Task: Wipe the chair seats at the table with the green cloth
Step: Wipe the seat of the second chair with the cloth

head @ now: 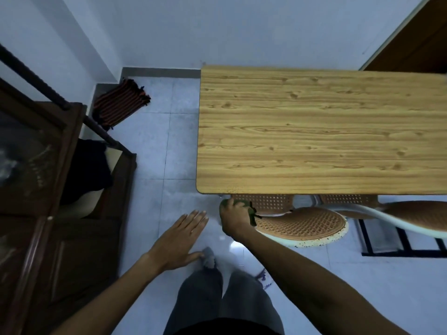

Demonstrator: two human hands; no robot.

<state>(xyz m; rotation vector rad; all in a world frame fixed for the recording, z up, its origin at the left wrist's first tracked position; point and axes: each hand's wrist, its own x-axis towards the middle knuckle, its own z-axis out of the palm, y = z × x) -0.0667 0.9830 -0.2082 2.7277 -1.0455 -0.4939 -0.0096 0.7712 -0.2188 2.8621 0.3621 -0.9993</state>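
My right hand [234, 220] is closed around the green cloth [251, 210], at the left edge of a chair with brown woven panels [302, 223] pushed under the wooden table [321, 131]. Its perforated seat [268, 201] shows just under the table's front edge, mostly hidden. A second like chair [416, 211] stands to the right, cut off by the frame edge. My left hand [182, 239] hovers flat over the floor with fingers spread, holding nothing.
A dark wooden cabinet [48, 189] fills the left side. A striped red and black mat [121, 102] lies in the far corner. A black metal frame [401, 245] rests on the floor at right. Pale tiled floor [157, 153] lies between cabinet and table.
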